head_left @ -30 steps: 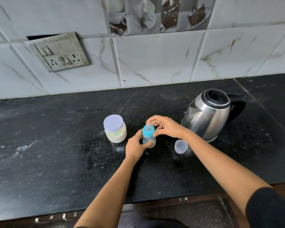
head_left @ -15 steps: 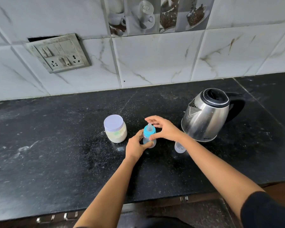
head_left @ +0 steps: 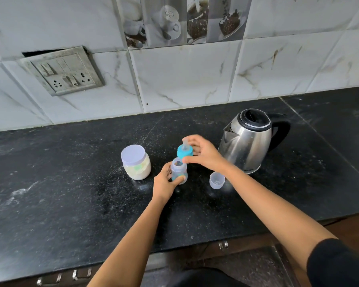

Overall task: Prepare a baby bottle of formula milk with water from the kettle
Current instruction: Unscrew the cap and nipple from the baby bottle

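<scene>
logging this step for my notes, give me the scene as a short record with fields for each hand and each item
left hand: grips the bottle, upright
right hand: pinches the teal nipple ring, held just above the bottle, off it
bottle mouth: open
formula jar: lid on, left of the bottle
kettle: right of the bottle
clear cap: open side up on the counter, in front of the kettle

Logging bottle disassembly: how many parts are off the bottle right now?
2: the blue teat ring, held by the right hand above the bottle, and the clear cap on the counter by the kettle.
</scene>
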Demonstrator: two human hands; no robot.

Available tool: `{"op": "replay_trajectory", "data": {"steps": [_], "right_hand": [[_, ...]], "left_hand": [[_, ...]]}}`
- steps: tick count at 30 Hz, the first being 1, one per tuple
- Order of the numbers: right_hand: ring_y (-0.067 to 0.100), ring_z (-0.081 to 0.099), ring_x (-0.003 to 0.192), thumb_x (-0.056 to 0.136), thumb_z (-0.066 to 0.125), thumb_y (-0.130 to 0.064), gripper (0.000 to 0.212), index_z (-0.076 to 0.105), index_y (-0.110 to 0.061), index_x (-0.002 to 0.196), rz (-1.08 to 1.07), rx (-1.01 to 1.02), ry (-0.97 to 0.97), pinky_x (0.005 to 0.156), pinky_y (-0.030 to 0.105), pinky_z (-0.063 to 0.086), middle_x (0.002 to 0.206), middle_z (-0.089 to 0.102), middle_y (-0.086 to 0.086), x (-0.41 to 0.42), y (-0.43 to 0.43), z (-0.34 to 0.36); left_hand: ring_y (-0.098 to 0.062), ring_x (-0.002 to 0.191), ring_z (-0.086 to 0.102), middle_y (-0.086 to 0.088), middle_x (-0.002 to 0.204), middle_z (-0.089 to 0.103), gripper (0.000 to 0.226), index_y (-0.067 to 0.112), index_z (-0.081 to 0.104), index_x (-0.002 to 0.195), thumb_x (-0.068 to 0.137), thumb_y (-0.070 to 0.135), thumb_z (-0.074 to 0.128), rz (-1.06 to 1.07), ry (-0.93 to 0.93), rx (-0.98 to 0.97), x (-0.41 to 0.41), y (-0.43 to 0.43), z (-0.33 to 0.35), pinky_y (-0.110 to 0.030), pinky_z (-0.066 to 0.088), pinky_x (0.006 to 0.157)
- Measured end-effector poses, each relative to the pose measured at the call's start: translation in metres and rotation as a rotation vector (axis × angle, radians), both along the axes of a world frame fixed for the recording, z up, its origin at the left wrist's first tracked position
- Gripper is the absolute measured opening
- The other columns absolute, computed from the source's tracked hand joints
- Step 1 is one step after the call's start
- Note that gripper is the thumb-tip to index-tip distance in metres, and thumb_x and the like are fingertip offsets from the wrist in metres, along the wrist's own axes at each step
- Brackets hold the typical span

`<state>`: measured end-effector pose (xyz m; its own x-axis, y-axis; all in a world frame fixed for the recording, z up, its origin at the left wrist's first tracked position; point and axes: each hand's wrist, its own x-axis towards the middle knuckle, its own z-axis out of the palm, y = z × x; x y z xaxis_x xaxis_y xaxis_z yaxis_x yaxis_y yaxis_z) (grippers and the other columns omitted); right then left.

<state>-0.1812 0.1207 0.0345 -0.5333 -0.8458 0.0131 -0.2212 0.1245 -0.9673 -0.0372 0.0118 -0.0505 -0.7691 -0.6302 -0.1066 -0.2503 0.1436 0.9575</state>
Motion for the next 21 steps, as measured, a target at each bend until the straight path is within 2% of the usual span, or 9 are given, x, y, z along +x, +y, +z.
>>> {"op": "replay_trajectory", "data": {"steps": [4,9,11,15,18,21], "right_hand": [[0.016,0.066,0.106,0.063,0.087,-0.008,0.053,0.059,-0.017,0.108,-0.072,-0.045,-0.066,0.091,0.032,0.054,0.116,0.065,0.003,-0.011,0.035,0.018],[0.01,0.059,0.1,0.074,0.08,-0.023,0.039,0.065,-0.027,0.11,-0.028,0.224,0.347,0.087,0.022,0.05,0.11,0.06,-0.006,-0.021,0.08,0.028],[0.01,0.056,0.098,0.075,0.077,-0.025,0.039,0.065,-0.026,0.112,-0.018,0.316,0.442,0.088,0.026,0.049,0.109,0.057,-0.004,-0.022,0.09,0.024],[0.001,0.049,0.088,0.074,0.076,-0.021,0.053,0.055,-0.02,0.122,0.023,0.451,0.534,0.086,0.023,0.043,0.112,0.048,-0.003,-0.022,0.101,0.01],[0.007,0.051,0.099,0.074,0.075,-0.022,0.051,0.053,-0.021,0.12,0.042,0.494,0.565,0.089,0.026,0.045,0.114,0.048,-0.003,-0.017,0.101,-0.001],[0.014,0.051,0.102,0.075,0.072,-0.023,0.046,0.052,-0.022,0.116,0.084,0.53,0.595,0.089,0.032,0.046,0.114,0.05,-0.003,-0.009,0.099,-0.013]], "left_hand": [[-0.005,0.113,0.056,0.01,0.121,0.06,0.054,0.034,0.05,0.118,0.078,0.012,0.077,0.015,0.007,-0.006,-0.001,0.004,0.0,-0.02,0.041,0.099],[-0.006,0.112,0.057,0.01,0.119,0.06,0.052,0.029,0.052,0.123,0.079,0.013,0.076,0.029,0.018,0.015,-0.005,0.01,0.001,-0.02,0.041,0.095],[-0.007,0.111,0.057,0.011,0.117,0.061,0.052,0.03,0.052,0.123,0.079,0.014,0.076,0.038,0.015,0.012,-0.008,0.013,0.001,-0.022,0.041,0.096],[-0.008,0.111,0.058,0.011,0.117,0.061,0.051,0.032,0.052,0.121,0.079,0.015,0.076,0.05,0.015,0.004,-0.012,0.014,0.0,-0.025,0.043,0.097],[-0.011,0.112,0.058,0.007,0.118,0.062,0.051,0.028,0.053,0.122,0.078,0.014,0.076,0.062,0.01,-0.017,-0.014,0.014,0.0,-0.029,0.043,0.099],[-0.015,0.115,0.056,0.003,0.123,0.061,0.057,0.025,0.05,0.126,0.078,0.013,0.077,0.07,-0.007,-0.039,-0.015,0.017,0.001,-0.032,0.043,0.102]]}}
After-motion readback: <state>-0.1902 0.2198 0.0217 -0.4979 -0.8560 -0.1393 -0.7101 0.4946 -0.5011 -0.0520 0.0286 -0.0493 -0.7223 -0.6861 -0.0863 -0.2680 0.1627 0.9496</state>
